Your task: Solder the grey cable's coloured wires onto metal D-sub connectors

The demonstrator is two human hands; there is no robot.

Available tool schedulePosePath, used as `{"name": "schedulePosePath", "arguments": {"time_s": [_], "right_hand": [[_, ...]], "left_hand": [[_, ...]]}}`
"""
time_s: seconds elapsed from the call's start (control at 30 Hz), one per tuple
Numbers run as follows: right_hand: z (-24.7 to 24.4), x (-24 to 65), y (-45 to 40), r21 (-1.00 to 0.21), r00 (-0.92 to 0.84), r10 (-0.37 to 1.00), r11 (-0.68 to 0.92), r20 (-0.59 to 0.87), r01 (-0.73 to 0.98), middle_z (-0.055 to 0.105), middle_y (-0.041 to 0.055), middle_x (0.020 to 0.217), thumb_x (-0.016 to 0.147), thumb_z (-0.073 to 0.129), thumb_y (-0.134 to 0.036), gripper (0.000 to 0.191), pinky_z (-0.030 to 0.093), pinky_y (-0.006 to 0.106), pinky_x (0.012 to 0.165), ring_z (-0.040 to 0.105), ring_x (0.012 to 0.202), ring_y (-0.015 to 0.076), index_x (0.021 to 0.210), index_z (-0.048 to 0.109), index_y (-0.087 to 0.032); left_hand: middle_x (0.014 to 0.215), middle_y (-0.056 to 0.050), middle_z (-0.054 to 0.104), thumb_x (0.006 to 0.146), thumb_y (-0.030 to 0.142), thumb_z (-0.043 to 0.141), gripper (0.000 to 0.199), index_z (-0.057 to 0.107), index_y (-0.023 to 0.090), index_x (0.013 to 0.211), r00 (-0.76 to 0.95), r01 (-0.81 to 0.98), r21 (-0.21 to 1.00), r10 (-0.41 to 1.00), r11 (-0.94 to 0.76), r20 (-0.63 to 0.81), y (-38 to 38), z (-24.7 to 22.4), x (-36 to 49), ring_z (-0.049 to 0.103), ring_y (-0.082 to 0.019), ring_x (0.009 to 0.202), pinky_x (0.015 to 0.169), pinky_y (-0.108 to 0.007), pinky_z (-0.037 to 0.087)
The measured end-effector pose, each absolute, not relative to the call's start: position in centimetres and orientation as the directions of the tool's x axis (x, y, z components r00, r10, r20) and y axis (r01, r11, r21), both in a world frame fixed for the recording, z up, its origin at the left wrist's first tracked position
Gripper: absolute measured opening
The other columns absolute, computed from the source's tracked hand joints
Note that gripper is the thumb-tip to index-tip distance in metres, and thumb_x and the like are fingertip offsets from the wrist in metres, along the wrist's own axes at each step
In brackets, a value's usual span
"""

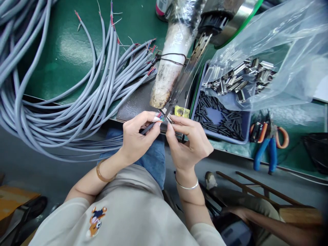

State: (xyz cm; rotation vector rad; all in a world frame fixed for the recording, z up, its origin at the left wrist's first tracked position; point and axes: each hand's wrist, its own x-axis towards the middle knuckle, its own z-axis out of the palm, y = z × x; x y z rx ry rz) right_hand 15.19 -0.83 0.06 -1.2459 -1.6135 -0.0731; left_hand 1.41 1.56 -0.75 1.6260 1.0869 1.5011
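Observation:
Near the table's front edge, my left hand (140, 134) pinches the end of a grey cable, whose thin coloured wires (161, 118) show at the fingertips. A small metal connector with a row of pins (167, 116) lies just beyond those wires. My right hand (188, 138) is closed at its right side, thumb and fingers pressed together; what they hold is too small to tell. The soldering iron (179, 83) points down at the connector, beside a wrapped white tube (164, 75). A yellow piece (182, 111) sits right of the connector.
Many grey cables (102, 89) spread over the left. A blue bin (217, 135) holds black sleeves, with a plastic bag (289, 68) of metal connectors over it. Blue-handled pliers (266, 150) and orange-handled cutters (282, 137) lie at right. Another person's arm (271, 222) is lower right.

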Motion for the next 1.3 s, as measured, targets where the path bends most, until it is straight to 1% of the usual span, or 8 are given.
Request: {"name": "schedulePosePath", "arguments": {"time_s": [0.23, 0.5, 0.63, 0.87, 1.03, 1.13, 1.23, 1.3], "right_hand": [[0.52, 15.18, -1.03, -0.497, 0.078, 0.673, 0.459, 0.736, 0.736, 0.08, 0.0015, 0.102, 0.084, 0.076, -0.006, 0.02, 0.065, 0.028, 0.079, 0.078, 0.089, 0.016, 0.091, 0.068, -0.023], [0.2, 15.36, -1.2, -0.477, 0.047, 0.676, 0.467, 0.736, 0.745, 0.08, 0.0022, 0.102, 0.085, 0.075, -0.007, 0.02, 0.065, 0.026, 0.076, 0.077, 0.086, 0.0151, 0.088, 0.063, -0.023], [0.03, 15.44, -1.25, -0.458, 0.036, 0.673, 0.462, 0.739, 0.759, 0.081, 0.0015, 0.102, 0.086, 0.074, -0.009, 0.019, 0.065, 0.027, 0.074, 0.078, 0.084, 0.0153, 0.088, 0.063, -0.024], [0.18, 15.32, -1.2, -0.48, 0.059, 0.678, 0.454, 0.733, 0.751, 0.081, 0.0011, 0.1, 0.087, 0.074, -0.008, 0.019, 0.063, 0.027, 0.075, 0.077, 0.084, 0.0145, 0.09, 0.063, -0.024], [-0.03, 15.3, -1.27, -0.553, 0.12, 0.7, 0.435, 0.704, 0.71, 0.08, 0.0004, 0.096, 0.086, 0.074, -0.007, 0.019, 0.063, 0.027, 0.079, 0.078, 0.086, 0.0143, 0.088, 0.064, -0.023], [-0.03, 15.29, -1.29, -0.654, 0.182, 0.744, 0.409, 0.643, 0.636, 0.08, 0.0005, 0.095, 0.088, 0.072, -0.01, 0.015, 0.063, 0.03, 0.078, 0.077, 0.086, 0.0154, 0.085, 0.064, -0.022], [0.02, 15.29, -1.33, -0.721, 0.211, 0.781, 0.388, 0.588, 0.573, 0.079, 0.0013, 0.095, 0.089, 0.072, -0.012, 0.014, 0.064, 0.032, 0.079, 0.077, 0.087, 0.0165, 0.083, 0.064, -0.022], [-0.02, 15.33, -1.36, -0.724, 0.201, 0.785, 0.395, 0.586, 0.566, 0.08, 0.0014, 0.095, 0.088, 0.073, -0.011, 0.015, 0.064, 0.032, 0.078, 0.077, 0.086, 0.0163, 0.083, 0.064, -0.022]], "left_hand": [[0.091, -0.001, 0.077, 0.087, 0.009, 0.069, 0.009, 0.068, 0.018, 0.089, -0.001, 0.164, 0.866, 0.878, -0.472, 0.478, 1.6, -0.49, 1.32, 0.071, -0.008, 0.074, 0.067, -0.016, 0.055], [0.09, -0.002, 0.078, 0.089, 0.013, 0.068, 0.005, 0.068, 0.018, 0.087, 0.019, 0.174, 0.877, 0.892, -0.447, 0.451, 1.47, -0.38, 1.09, 0.07, -0.009, 0.073, 0.065, -0.017, 0.054], [0.09, -0.002, 0.078, 0.089, 0.015, 0.068, 0.004, 0.068, 0.018, 0.088, 0.033, 0.184, 0.881, 0.899, -0.436, 0.437, 1.38, -0.54, 0.95, 0.071, -0.009, 0.073, 0.066, -0.017, 0.055], [0.09, -0.003, 0.078, 0.089, 0.016, 0.067, 0.003, 0.069, 0.018, 0.087, 0.04, 0.2, 0.883, 0.904, -0.425, 0.426, 1.36, -0.65, 1.0, 0.071, -0.009, 0.073, 0.066, -0.018, 0.056], [0.089, -0.002, 0.076, 0.089, 0.016, 0.069, 0.003, 0.068, 0.018, 0.091, 0.032, 0.152, 0.914, 0.927, -0.375, 0.374, 1.15, -0.49, 1.06, 0.068, -0.008, 0.067, 0.063, -0.017, 0.054], [0.086, -0.001, 0.074, 0.09, 0.021, 0.07, 0.006, 0.067, 0.018, 0.095, 0.031, 0.016, 0.958, 0.958, -0.287, 0.286, 1.16, -0.36, 1.11, 0.067, -0.007, 0.064, 0.06, -0.017, 0.054], [0.086, -0.002, 0.074, 0.09, 0.026, 0.071, 0.009, 0.066, 0.018, 0.091, 0.05, -0.107, 0.974, 0.977, -0.2, 0.206, 1.34, -0.34, 1.13, 0.066, -0.007, 0.061, 0.058, -0.017, 0.054], [0.085, -0.002, 0.074, 0.087, 0.025, 0.074, 0.011, 0.067, 0.018, 0.086, 0.051, -0.115, 0.977, 0.982, -0.177, 0.184, 1.46, -0.37, 1.13, 0.068, -0.008, 0.065, 0.06, -0.017, 0.056]]}}
